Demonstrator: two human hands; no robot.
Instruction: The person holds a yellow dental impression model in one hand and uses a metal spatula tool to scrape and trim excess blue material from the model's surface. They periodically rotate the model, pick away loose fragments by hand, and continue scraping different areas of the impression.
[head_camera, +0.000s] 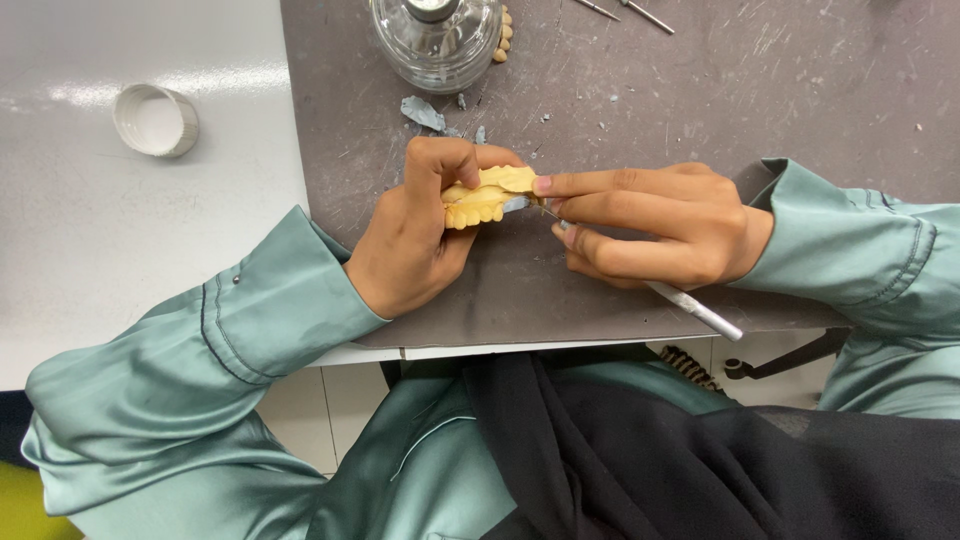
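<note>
My left hand (415, 235) grips a yellow dental cast with a row of teeth (478, 197), holding it just above the grey mat (800, 110). My right hand (650, 225) holds a slim metal carving tool (695, 308) like a pen. Its tip lies against the cast at the tooth row, and the right index finger rests on the cast's top edge. Both wrists wear green satin sleeves.
A clear glass bottle (437, 40) stands at the mat's far edge with a second tooth row (503, 35) beside it. Grey wax scraps (423, 112) lie below it. A white round lid (155, 120) sits on the white table. Thin metal tools (645, 14) lie at top.
</note>
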